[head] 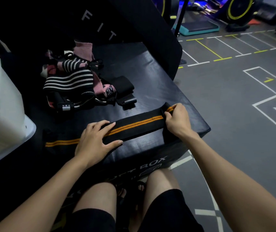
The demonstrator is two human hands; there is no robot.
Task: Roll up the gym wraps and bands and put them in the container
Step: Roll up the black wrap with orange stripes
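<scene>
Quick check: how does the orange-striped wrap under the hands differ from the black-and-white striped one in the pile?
The orange-striped wrap lies stretched flat across the black box; the white-striped wrap sits bunched in the pile. The orange one has two thin stripes, the white one several. The left hand presses the orange one and the right hand pinches its end; the other is untouched. Both are black and outside the white container.

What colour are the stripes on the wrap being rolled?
Orange, two stripes on the black wrap; head view.

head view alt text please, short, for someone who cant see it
A person's hands stretch a black wrap with orange stripes flat on a black padded box: left hand presses it, right hand pinches its end.
</scene>
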